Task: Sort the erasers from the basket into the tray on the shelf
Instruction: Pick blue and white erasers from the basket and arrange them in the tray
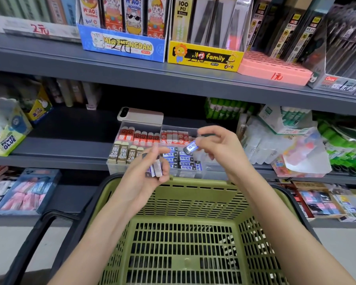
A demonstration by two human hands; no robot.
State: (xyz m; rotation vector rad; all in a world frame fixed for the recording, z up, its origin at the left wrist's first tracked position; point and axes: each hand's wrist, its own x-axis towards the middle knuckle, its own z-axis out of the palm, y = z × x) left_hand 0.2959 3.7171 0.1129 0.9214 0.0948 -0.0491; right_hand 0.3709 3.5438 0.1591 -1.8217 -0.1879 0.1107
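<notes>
Mid-sort over the green basket [193,194]: right hand [218,149] pinches one blue eraser [191,148] above the clear tray [119,167], left hand [144,171] curls around a few spare erasers [155,169], so next it probably needs lining up with the blue row [181,161].

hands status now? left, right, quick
Left hand: closed on a small stack of blue-sleeved erasers.
Right hand: pinching one blue-sleeved eraser above the clear tray.
</notes>
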